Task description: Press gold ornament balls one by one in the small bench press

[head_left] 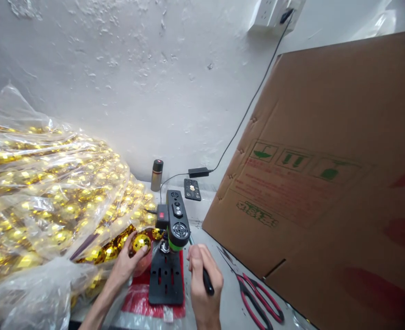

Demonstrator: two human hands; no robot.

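Note:
My left hand is closed around a shiny gold faceted ball, thumb in front, just left of a small black bench drill. A second gold ball sits by the drill's column, beyond my fingers. To the right of the machine, my right hand is wrapped round a rod with a black handle. The rod's upper end reaches the machine's side; I cannot tell whether it is attached. Beneath them, the slotted black base plate rests on a red sheet.
Clear plastic bags full of gold balls pile up on the left. Black-and-red scissors lie on the right beside a large cardboard box. Behind the drill are a bottle, a dark phone-like slab and a power adapter wired to a wall socket.

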